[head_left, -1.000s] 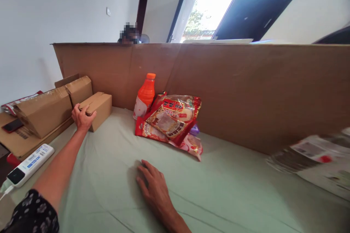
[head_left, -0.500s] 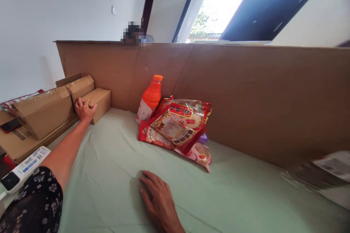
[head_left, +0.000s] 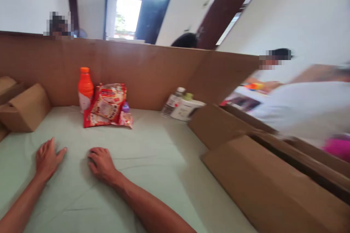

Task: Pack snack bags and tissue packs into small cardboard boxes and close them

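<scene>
My left hand is open over the green cloth, its thumb spread away from the fingers and nothing in it. To its right, my right hand rests on the same cloth with loosely curved fingers, also holding nothing. Beyond both hands stands an orange bottle, upright against the cardboard wall. Red snack bags lean in a heap at its right side. Behind my left hand is a small brown cardboard box, apart from it.
A clear bottle and a white pack stand by the back cardboard wall. Large cardboard boxes line the right side. Over the wall show people, one in a white top at the right.
My left hand has let go of the small cardboard box and come back over the cloth. The view has swung right, bringing in the right-hand boxes and more people.
</scene>
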`<state>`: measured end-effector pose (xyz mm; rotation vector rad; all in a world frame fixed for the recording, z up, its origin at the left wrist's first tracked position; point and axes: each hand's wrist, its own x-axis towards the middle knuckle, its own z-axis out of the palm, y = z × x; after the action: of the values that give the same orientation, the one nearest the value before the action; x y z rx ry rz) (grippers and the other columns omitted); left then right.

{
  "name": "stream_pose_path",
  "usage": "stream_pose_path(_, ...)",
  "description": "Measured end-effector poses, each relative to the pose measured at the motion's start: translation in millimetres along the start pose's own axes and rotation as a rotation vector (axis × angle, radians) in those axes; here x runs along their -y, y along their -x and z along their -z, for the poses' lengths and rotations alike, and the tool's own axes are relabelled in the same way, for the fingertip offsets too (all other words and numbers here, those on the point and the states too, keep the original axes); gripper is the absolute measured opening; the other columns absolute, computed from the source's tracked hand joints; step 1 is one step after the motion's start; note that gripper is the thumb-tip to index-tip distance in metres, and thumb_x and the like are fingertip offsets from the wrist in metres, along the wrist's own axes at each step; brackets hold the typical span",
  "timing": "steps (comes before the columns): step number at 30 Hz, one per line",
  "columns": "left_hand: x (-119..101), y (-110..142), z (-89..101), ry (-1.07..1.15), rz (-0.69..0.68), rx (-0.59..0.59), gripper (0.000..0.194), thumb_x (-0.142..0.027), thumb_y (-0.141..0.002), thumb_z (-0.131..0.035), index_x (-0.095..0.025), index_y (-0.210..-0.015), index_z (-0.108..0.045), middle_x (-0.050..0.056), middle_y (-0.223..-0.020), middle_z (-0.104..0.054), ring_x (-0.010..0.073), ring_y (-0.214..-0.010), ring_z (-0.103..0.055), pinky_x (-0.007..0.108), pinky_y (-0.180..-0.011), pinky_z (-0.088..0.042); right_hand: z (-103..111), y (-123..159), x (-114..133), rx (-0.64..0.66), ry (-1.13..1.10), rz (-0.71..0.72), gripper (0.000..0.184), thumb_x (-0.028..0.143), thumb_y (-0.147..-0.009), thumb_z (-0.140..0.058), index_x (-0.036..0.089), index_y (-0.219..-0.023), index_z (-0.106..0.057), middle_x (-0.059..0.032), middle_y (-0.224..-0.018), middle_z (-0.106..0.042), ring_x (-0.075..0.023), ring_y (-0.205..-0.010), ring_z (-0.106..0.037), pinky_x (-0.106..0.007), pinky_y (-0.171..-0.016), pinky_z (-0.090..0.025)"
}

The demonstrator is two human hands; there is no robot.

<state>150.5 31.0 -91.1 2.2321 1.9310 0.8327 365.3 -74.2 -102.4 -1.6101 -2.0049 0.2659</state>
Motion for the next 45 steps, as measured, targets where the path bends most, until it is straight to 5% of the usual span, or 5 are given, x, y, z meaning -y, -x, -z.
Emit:
stream_pose_path(9,-54.0,72.1,-11.6,-0.317,-0.473,0.200,0.059,-0.048,-0.091,-0.044,-0.015,-0.137,-0.061,0.023,-0.148,-0.053,0.0393,-0.140,-0.044,0.057,-0.113,-0.032,52.6,38.6,-12.1,-0.106,0.051,-0.040,0.027,0.022,-0.084,-0.070,0.022,-0.111,-0.071,-0.0086,-0.141,-0.060,-0.0229,-0.130,-0.053,-0.041,-0.106,-0.040)
stream_pose_path(17,-118.3,154.0,17.5,-0.027,-0.700,0.743,0.071,-0.054,-0.086,-0.062,-0.031,-0.151,-0.044,0.015,-0.164,-0.027,0.0379,-0.153,-0.019,0.065,-0.122,-0.014,235.7,182.7,-105.6,-0.588,0.781,-0.329,0.040,0.038,-0.096,-0.047,0.017,-0.126,-0.062,-0.0233,-0.139,-0.057,-0.0416,-0.129,-0.052,-0.061,-0.095,-0.042)
stream_pose_path(23,-147.2,201.1,15.1,0.313,-1.000,0.971,0.078,-0.069,-0.087,-0.054,-0.030,-0.153,-0.039,0.013,-0.166,-0.022,0.0378,-0.154,-0.016,0.067,-0.122,-0.006,319.3,280.1,-165.1,-0.479,0.836,-0.865,0.037,0.056,-0.083,-0.054,0.026,-0.098,-0.072,-0.0219,-0.082,-0.072,-0.0444,-0.070,-0.069,-0.054,-0.052,-0.045)
stream_pose_path(34,-110.5,144.1,20.1,0.592,-0.477,0.766,0.098,-0.060,-0.075,-0.072,-0.016,-0.154,-0.034,0.020,-0.164,-0.028,0.0379,-0.152,-0.024,0.058,-0.124,-0.019,270.5,184.2,-56.8,-0.180,0.431,-0.349,0.021,0.037,-0.087,-0.053,0.027,-0.096,-0.069,-0.0046,-0.083,-0.079,-0.0258,-0.070,-0.074,-0.034,-0.062,-0.052)
stream_pose_path(45,-77.1,96.3,53.8,1.031,-0.476,0.671,0.133,-0.068,-0.062,-0.082,-0.029,-0.161,-0.002,0.015,-0.166,-0.019,0.0395,-0.151,-0.022,0.057,-0.124,-0.018,201.4,118.8,53.0,-0.047,0.237,0.407,0.026,0.015,-0.101,-0.043,0.019,-0.083,-0.061,-0.0012,-0.072,-0.065,-0.0139,-0.065,-0.055,-0.028,-0.067,-0.039)
